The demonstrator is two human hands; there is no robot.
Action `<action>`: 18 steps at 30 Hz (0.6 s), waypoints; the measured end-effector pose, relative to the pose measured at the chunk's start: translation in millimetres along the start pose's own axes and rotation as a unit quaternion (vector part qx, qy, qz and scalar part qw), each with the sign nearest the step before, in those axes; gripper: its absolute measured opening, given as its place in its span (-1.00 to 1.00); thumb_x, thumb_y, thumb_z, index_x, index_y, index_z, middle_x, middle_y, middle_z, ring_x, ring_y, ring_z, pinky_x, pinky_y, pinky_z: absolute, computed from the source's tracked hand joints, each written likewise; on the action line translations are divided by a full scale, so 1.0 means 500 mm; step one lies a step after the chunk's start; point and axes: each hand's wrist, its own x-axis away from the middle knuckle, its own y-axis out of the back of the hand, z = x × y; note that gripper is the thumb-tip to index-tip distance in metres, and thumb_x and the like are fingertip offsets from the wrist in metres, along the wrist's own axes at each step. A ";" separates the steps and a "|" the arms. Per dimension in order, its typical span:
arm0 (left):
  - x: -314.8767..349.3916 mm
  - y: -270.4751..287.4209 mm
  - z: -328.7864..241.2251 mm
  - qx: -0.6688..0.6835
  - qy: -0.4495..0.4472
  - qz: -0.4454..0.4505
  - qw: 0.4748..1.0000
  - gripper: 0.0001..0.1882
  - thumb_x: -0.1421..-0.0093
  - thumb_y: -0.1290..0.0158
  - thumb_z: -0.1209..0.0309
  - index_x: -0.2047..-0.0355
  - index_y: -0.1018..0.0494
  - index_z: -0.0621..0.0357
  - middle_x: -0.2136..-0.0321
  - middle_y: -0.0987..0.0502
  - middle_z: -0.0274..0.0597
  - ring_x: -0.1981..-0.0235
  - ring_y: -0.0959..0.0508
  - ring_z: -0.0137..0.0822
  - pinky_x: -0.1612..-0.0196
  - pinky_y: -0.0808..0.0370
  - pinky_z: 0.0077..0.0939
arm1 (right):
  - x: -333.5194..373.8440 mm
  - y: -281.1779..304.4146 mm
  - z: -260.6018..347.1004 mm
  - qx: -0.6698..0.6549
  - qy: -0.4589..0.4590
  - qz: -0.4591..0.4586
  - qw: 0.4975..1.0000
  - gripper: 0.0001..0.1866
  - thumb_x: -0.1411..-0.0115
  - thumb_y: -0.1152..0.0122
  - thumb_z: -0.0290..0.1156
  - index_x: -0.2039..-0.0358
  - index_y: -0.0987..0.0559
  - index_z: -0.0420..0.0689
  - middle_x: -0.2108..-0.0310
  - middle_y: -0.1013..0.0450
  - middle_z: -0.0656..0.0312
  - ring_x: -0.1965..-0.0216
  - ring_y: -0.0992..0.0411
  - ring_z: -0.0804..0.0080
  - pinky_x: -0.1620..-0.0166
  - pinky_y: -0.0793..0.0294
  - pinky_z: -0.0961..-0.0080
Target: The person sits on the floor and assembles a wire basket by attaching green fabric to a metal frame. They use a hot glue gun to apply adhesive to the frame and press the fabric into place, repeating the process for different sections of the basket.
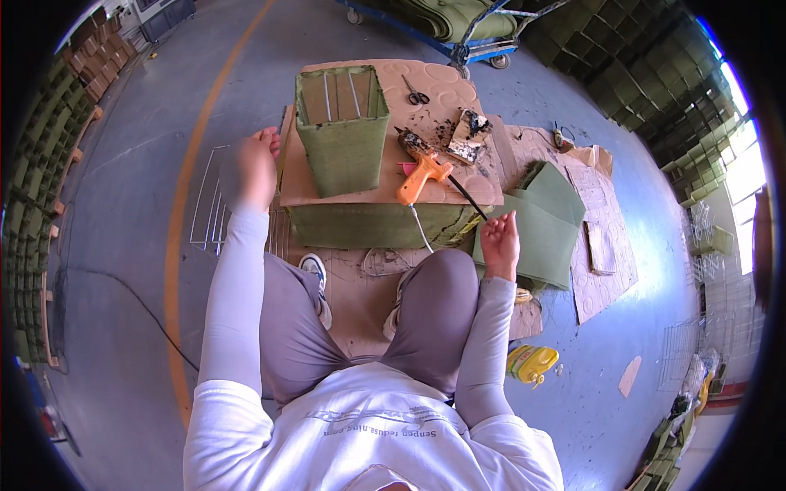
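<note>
My left hand [259, 168] is raised to the left of a tapered green fabric-covered box [344, 151] with an open top. Its fingers are loosely bent and seem to hold nothing; the back of the hand is blurred. Above my right knee, my right hand [500, 243] is turned up with half-curled fingers and nothing visible in it. Close to its fingertips ends a black glue stick [467, 195] that sticks out of the back of an orange glue gun [425, 173]. The gun lies on the cardboard-topped work surface [327, 199], its nozzle smeared dark.
Black scissors [416, 96] and a glue-stained block [469, 137] lie on the cardboard. A wire frame [210, 214] stands at the left. Green sheets [536, 225] rest at the right, near a yellow bottle [531, 362] on the floor. A blue cart [463, 51] stands behind.
</note>
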 end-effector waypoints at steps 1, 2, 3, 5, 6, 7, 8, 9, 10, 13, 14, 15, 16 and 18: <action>-0.002 -0.006 0.001 0.000 0.002 0.001 1.000 -0.78 -0.35 -0.05 0.30 0.13 -0.59 0.11 0.34 -0.58 -0.41 0.33 -0.49 -0.57 0.26 -0.45 -0.64 | -0.003 0.053 0.001 -0.013 -0.005 -0.033 0.999 -0.72 -0.39 -0.07 -0.17 0.38 -0.47 -0.08 0.58 -0.35 0.34 0.50 -0.37 0.49 0.38 -0.41 0.57; -0.003 -0.009 0.003 -0.002 0.005 0.003 1.000 -0.78 -0.35 -0.06 0.29 0.13 -0.59 0.12 0.33 -0.57 -0.41 0.33 -0.49 -0.57 0.25 -0.45 -0.63 | 0.002 0.108 -0.003 -0.018 -0.025 -0.024 0.999 -0.78 -0.37 -0.08 -0.23 0.37 -0.49 -0.06 0.55 -0.43 0.30 0.47 -0.43 0.48 0.38 -0.48 0.56; -0.002 -0.019 0.003 0.001 0.013 0.013 1.000 -0.77 -0.35 -0.06 0.29 0.12 -0.58 0.13 0.31 -0.58 -0.38 0.31 -0.50 -0.54 0.22 -0.46 -0.62 | 0.002 0.174 -0.009 0.009 -0.040 -0.039 0.998 -0.81 -0.36 -0.11 -0.26 0.36 -0.49 -0.06 0.54 -0.44 0.30 0.51 -0.41 0.50 0.41 -0.47 0.59; -0.020 -0.017 0.027 0.004 0.000 0.026 1.000 -0.76 -0.36 -0.02 0.34 0.06 -0.55 0.15 0.28 -0.59 -0.31 0.27 -0.54 -0.48 0.16 -0.49 -0.55 | 0.001 0.323 -0.011 0.044 -0.081 -0.050 0.994 -0.87 -0.31 -0.16 -0.32 0.36 -0.50 -0.06 0.52 -0.47 0.30 0.58 -0.38 0.56 0.48 -0.45 0.64; -0.018 -0.027 0.024 -0.021 0.013 0.005 1.000 -0.78 -0.36 -0.02 0.36 0.11 -0.58 0.15 0.25 -0.60 -0.26 0.23 -0.56 -0.44 0.18 -0.50 -0.53 | 0.015 0.396 -0.011 0.052 -0.108 -0.048 0.992 -0.89 -0.28 -0.19 -0.35 0.35 -0.50 -0.07 0.51 -0.48 0.30 0.61 -0.36 0.58 0.52 -0.44 0.67; -0.048 0.010 0.041 0.001 0.025 0.006 1.000 -0.78 -0.35 -0.02 0.37 0.09 -0.57 0.14 0.22 -0.61 -0.24 0.21 -0.56 -0.44 0.14 -0.49 -0.51 | 0.030 0.436 -0.028 0.053 -0.109 -0.097 0.988 -0.90 -0.28 -0.19 -0.37 0.38 -0.50 -0.04 0.55 -0.45 0.33 0.63 -0.33 0.63 0.55 -0.37 0.71; -0.078 0.045 0.062 0.021 0.021 0.023 0.999 -0.77 -0.34 -0.04 0.36 0.06 -0.56 0.13 0.21 -0.60 -0.26 0.21 -0.55 -0.45 0.12 -0.47 -0.54 | 0.046 0.457 -0.047 0.053 -0.111 -0.145 0.982 -0.89 -0.28 -0.20 -0.38 0.40 -0.50 -0.02 0.60 -0.42 0.37 0.65 -0.29 0.68 0.59 -0.31 0.75; -0.098 0.067 0.073 0.017 0.025 0.025 0.999 -0.76 -0.33 -0.05 0.34 0.05 -0.56 0.13 0.20 -0.60 -0.27 0.21 -0.54 -0.47 0.12 -0.47 -0.57 | 0.068 0.465 -0.061 0.061 -0.077 -0.196 0.976 -0.88 -0.29 -0.19 -0.36 0.41 -0.49 -0.02 0.61 -0.40 0.38 0.66 -0.27 0.68 0.61 -0.28 0.75; -0.108 0.074 0.078 0.013 0.028 0.025 0.999 -0.75 -0.33 -0.07 0.32 0.04 -0.55 0.12 0.20 -0.59 -0.29 0.21 -0.53 -0.48 0.12 -0.46 -0.60 | 0.091 0.465 -0.066 0.071 -0.045 -0.247 0.965 -0.86 -0.30 -0.19 -0.34 0.42 -0.49 -0.02 0.62 -0.38 0.39 0.67 -0.25 0.68 0.62 -0.26 0.74; -0.107 0.069 0.071 0.024 0.039 0.049 0.998 -0.69 -0.32 -0.11 0.24 0.02 -0.54 0.13 0.22 -0.58 -0.35 0.24 -0.51 -0.53 0.14 -0.45 -0.62 | 0.136 0.477 -0.034 0.046 -0.022 -0.282 0.958 -0.77 -0.32 -0.19 -0.24 0.44 -0.46 -0.04 0.62 -0.33 0.41 0.67 -0.22 0.67 0.62 -0.23 0.74; -0.111 0.064 0.077 0.026 0.039 0.054 0.997 -0.69 -0.32 -0.11 0.24 0.02 -0.54 0.13 0.23 -0.57 -0.35 0.24 -0.51 -0.53 0.14 -0.45 -0.62 | 0.140 0.487 -0.028 0.036 -0.017 -0.277 0.960 -0.75 -0.32 -0.19 -0.21 0.44 -0.45 -0.04 0.61 -0.33 0.41 0.66 -0.23 0.66 0.61 -0.23 0.74; -0.107 0.055 0.074 0.026 0.037 0.058 0.997 -0.69 -0.32 -0.11 0.23 0.03 -0.54 0.13 0.24 -0.57 -0.35 0.24 -0.51 -0.53 0.14 -0.45 -0.62 | 0.141 0.486 -0.026 0.075 -0.007 -0.269 0.960 -0.75 -0.32 -0.19 -0.21 0.45 -0.46 -0.05 0.60 -0.32 0.41 0.64 -0.24 0.66 0.60 -0.23 0.74; -0.105 0.058 0.073 0.027 0.034 0.058 0.997 -0.69 -0.32 -0.11 0.23 0.03 -0.53 0.13 0.24 -0.57 -0.36 0.24 -0.51 -0.53 0.14 -0.45 -0.62 | 0.133 0.471 -0.025 0.116 -0.001 -0.258 0.959 -0.74 -0.32 -0.20 -0.21 0.45 -0.46 -0.06 0.59 -0.32 0.41 0.63 -0.25 0.66 0.59 -0.23 0.74; -0.105 0.060 0.076 0.027 0.031 0.062 0.997 -0.70 -0.32 -0.11 0.23 0.04 -0.53 0.13 0.25 -0.57 -0.36 0.24 -0.51 -0.53 0.14 -0.44 -0.62 | 0.102 0.422 -0.032 0.218 0.014 -0.196 0.956 -0.74 -0.31 -0.20 -0.21 0.43 -0.48 -0.10 0.56 -0.34 0.40 0.58 -0.29 0.66 0.54 -0.27 0.73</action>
